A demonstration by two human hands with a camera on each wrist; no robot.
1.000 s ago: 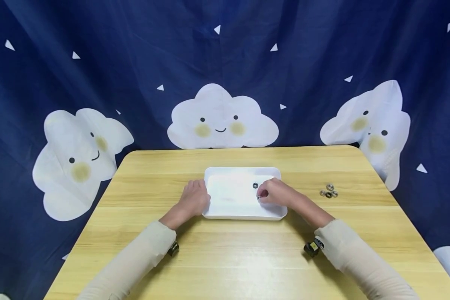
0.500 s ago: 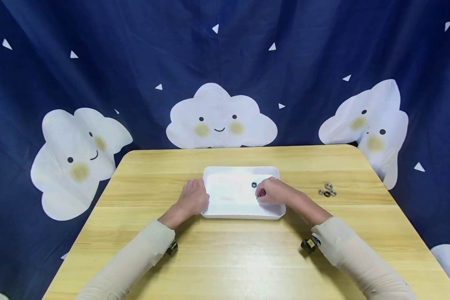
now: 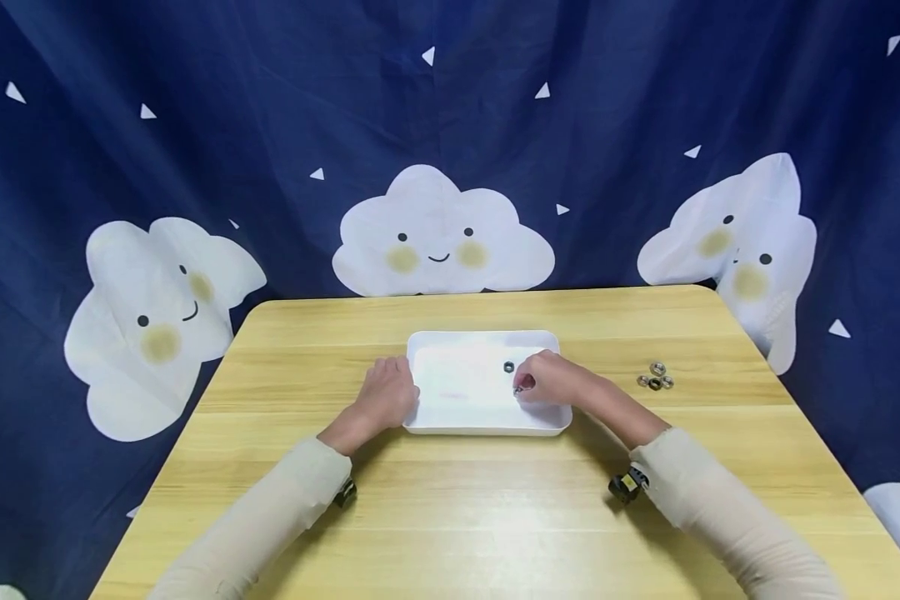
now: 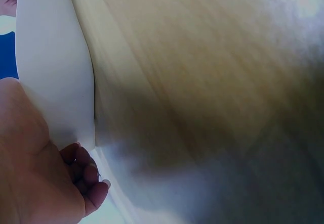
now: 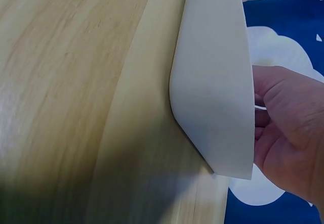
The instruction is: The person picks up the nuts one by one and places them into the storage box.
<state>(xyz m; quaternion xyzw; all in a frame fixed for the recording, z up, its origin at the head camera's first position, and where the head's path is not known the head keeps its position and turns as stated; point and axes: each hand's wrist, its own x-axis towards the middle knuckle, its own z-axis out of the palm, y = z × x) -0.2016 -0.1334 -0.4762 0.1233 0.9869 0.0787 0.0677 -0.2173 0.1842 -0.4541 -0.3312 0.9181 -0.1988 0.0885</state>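
Observation:
A shallow white tray (image 3: 450,387) sits on the wooden table. My left hand (image 3: 388,392) grips its left end; the left wrist view has the fingers (image 4: 93,183) curled at the tray wall (image 4: 55,57). Inside the tray, toward its right side, my right hand (image 3: 551,379) pinches a small metal nut (image 3: 517,391) between thumb and fingers. Just behind that lies a dark hex nut (image 3: 508,367) on the tray floor. From the right wrist, the tray's side wall (image 5: 215,82) hides the fingertips of the right hand (image 5: 291,128) and the nut they hold.
Right of the tray, several nuts lie in a cluster on the table: silver ones, such as the rear nut (image 3: 657,367), and a darker nut (image 3: 655,384). A blue curtain (image 3: 285,100) with white clouds hangs behind the table's far edge.

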